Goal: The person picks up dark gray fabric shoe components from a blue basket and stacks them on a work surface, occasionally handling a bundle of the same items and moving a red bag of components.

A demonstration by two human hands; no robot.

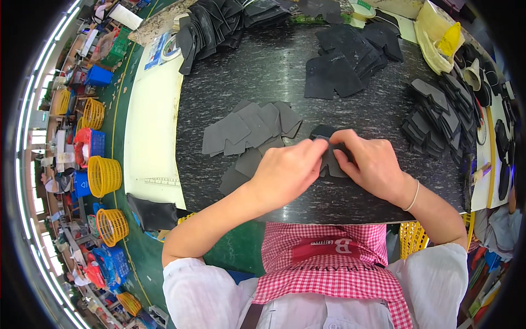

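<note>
Near the front of the dark speckled tabletop (241, 82), my left hand (290, 170) and my right hand (373, 159) meet over a dark grey notched sheet piece (332, 165). The fingers of both hands are closed on its upper part, fingertips almost touching; they hide much of it. A black piece (323, 131) shows just beyond my fingers. To the left of my hands, overlapping grey cut pieces (241, 129) lie fanned out, some of them partly behind my left hand. On the right, a thick pile of similar grey pieces (438, 118) rests near the table edge.
Black cut pieces (337, 66) lie at the back, with a tall stack of them (211, 30) farther left. A roll of tape (361, 10) and a pale yellow bag (435, 38) sit at the far right. Yellow baskets (104, 175) stand across the green floor.
</note>
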